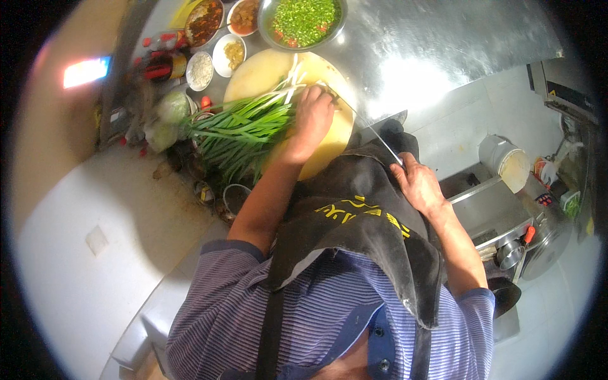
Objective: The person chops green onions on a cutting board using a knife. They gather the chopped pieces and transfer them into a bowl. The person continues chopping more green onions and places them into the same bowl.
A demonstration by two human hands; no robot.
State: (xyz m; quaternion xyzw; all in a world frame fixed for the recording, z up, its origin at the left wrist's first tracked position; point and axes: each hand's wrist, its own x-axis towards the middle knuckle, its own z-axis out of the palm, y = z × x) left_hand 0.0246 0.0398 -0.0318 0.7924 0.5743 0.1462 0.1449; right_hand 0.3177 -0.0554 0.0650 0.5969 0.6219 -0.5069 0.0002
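Observation:
A bunch of long green leafy stalks (pixel 247 116), probably garlic chives or scallions, lies across a round yellowish chopping board (pixel 332 137), some pale ends pointing away from me. My left hand (pixel 314 111) presses down on the bunch near its right end, with fingers curled over the stalks. In my right hand (pixel 420 183) is the handle of a kitchen knife (pixel 377 135). Its blade shows almost edge-on and reaches over the board's right edge toward my left fingertips. The stalks under my left palm are hidden.
Beyond the board stands a metal bowl (pixel 306 45) of chopped greens with red bits. Small bowls of minced garlic (pixel 199 71) and yellow pickle-like pieces (pixel 232 53) sit at the left, near bottles (pixel 164 65). A metal counter (pixel 456 33) extends right. A white bucket (pixel 506 161) stands farther right.

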